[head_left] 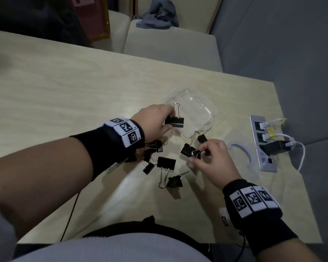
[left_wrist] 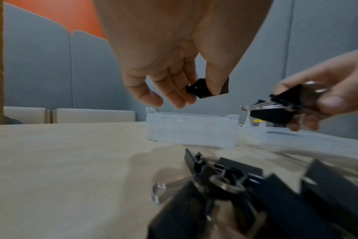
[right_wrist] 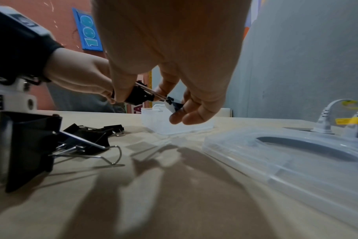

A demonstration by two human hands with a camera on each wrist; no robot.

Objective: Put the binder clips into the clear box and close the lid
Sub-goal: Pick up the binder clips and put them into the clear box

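From the head we look steeply down on the table (head_left: 64, 95). Each wrist view sits low, just above the tabletop, facing forward past its fingers. All three share the clear box (left_wrist: 191, 131) and clip pile (head_left: 153, 154).

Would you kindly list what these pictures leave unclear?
- Loose clips on the table: head view, count unclear; the left hand and wristband cover some.
- Same heap: left wrist view, blurred, cut by the bottom edge.
- Clear box: head view, contents hard to tell through glare.
- Lid: right wrist view, cut off at right.
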